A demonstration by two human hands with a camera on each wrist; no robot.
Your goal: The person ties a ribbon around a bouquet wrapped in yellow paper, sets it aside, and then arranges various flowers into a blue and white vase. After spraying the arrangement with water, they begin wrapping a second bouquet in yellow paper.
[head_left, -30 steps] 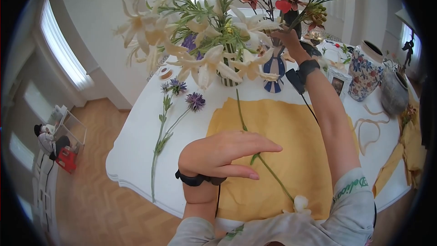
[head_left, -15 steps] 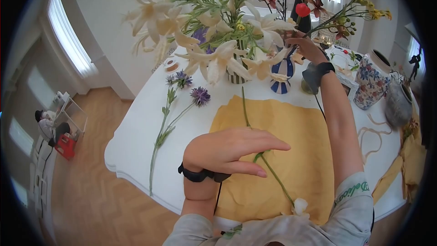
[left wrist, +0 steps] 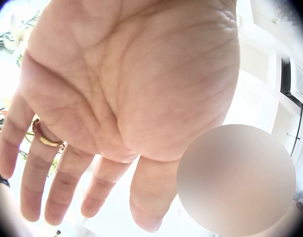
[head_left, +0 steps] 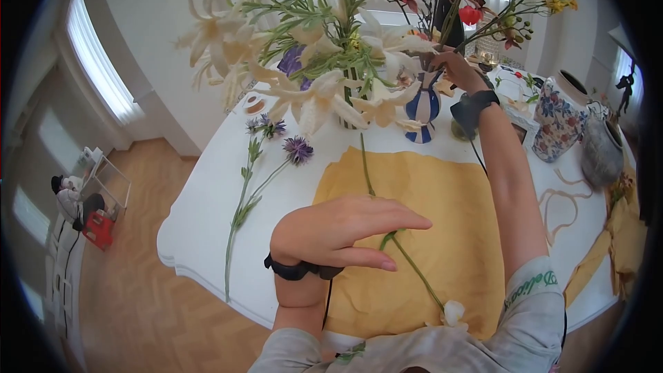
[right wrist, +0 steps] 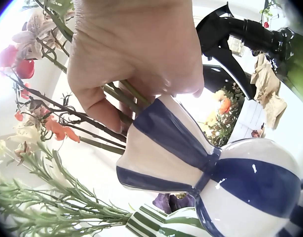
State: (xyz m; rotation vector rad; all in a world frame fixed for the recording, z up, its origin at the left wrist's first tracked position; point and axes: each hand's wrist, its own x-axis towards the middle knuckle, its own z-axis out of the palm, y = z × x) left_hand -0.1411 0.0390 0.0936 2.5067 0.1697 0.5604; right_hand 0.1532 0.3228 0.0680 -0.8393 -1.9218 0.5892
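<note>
My left hand (head_left: 345, 233), fingers extended and holding nothing, is above the yellow paper (head_left: 449, 200) and a green stem (head_left: 418, 269) with a white bloom (head_left: 454, 313). In the left wrist view the palm (left wrist: 131, 79) and straight fingers show, with a ring (left wrist: 46, 138). At the back, my right hand (head_left: 461, 71) is at the mouth of the blue-and-white striped vase (head_left: 422, 107). Up close in the right wrist view, the right hand (right wrist: 136, 54) curls its fingers round green stems (right wrist: 123, 96) at the rim of that vase (right wrist: 250, 182).
White lilies (head_left: 321, 97) in a green-striped vase (right wrist: 164, 222) stand left of the blue one. Purple flowers (head_left: 298, 150) lie on the white table (head_left: 200, 235). To the right are a floral vase (head_left: 556, 117), a grey vase (head_left: 601, 152) and ribbon (head_left: 561, 207).
The right hand has moved slightly lower toward the vase's mouth, and the red and yellow flowers have shifted. The left hand keeps its pose; the head view has shifted a little.
</note>
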